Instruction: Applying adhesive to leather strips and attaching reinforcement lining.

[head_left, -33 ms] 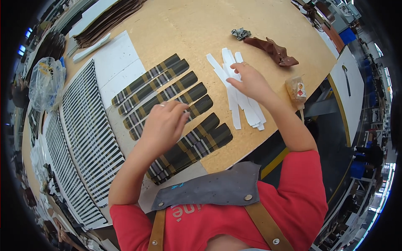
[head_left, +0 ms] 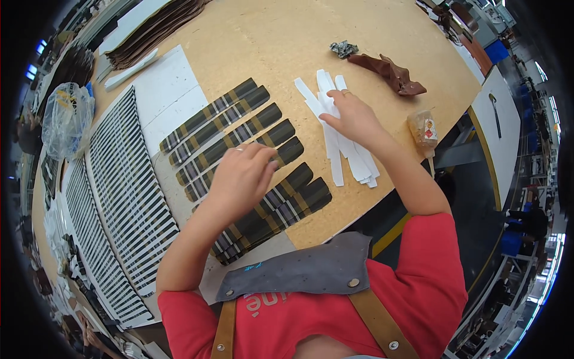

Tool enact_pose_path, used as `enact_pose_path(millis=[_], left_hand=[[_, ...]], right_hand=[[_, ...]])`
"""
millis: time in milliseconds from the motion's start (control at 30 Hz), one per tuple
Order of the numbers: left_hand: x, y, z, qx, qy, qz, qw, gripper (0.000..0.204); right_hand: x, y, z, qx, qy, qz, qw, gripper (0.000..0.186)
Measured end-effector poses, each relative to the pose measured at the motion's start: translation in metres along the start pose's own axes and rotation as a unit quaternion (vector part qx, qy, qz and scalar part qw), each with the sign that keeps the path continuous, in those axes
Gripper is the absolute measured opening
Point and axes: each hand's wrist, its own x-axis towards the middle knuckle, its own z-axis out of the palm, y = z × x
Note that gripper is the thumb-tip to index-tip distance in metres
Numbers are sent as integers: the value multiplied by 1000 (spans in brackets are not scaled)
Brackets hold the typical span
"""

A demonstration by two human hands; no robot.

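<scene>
My left hand (head_left: 242, 179) is over the middle of a row of dark plaid strips (head_left: 239, 131), its fingers bent and a small gap showing between index finger and thumb. Nothing shows in its grasp; whether it touches a strip I cannot tell. Below it, a tighter, overlapping group of plaid strips (head_left: 287, 206) lies partly hidden by my forearm. Over a loose pile of white strips (head_left: 353, 158) is my right hand (head_left: 356, 119), thumb and forefinger apart at the pile's upper part. No strip is seen lifted.
Striped plaid sheets (head_left: 128, 197) lie to the left, beside a clear plastic bag (head_left: 67, 122). Brown sheets (head_left: 152, 33) are stacked at the back left. A crumpled brown piece (head_left: 391, 75), a grey wad (head_left: 344, 49) and a plastic bottle (head_left: 423, 128) sit on the right.
My left hand has shifted slightly to the right across the plaid strips. My right hand has moved a little to the left over the white strips.
</scene>
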Motion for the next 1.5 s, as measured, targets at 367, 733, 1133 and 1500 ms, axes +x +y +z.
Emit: enact_pose_path(millis=[367, 733, 1133, 1500], left_hand=[[97, -5, 90, 122, -17, 74, 990, 35], [127, 3, 109, 220, -43, 66, 972, 28], [125, -4, 94, 35, -61, -9, 997, 34], [-8, -54, -14, -535, 205, -191, 797, 22]], right_hand=[[21, 18, 37, 49, 24, 29, 998, 43], [11, 41, 26, 483, 83, 139, 861, 16], [-97, 83, -175, 534, 378, -83, 752, 12], [41, -109, 3, 334, -67, -187, 921, 16]])
